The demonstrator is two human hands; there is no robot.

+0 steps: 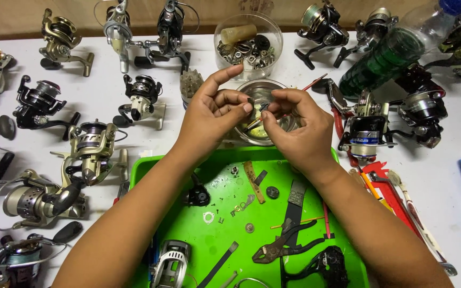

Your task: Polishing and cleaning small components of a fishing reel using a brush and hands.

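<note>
Left hand (213, 109) and right hand (294, 130): fingers pinched one small dark part (259, 108) together | position: above metal bowl (281, 90), beyond green tray (145, 165) | held raised, apparently for close handling.

A white table (444, 186) fills nearly the whole view, w/ a wooden wall or board (17, 18) of light brown colour running along its far edge. The light is even and bright, approx. from above, and gives only soft, short shadows on the table top. Floor and windows are not visible.
</note>
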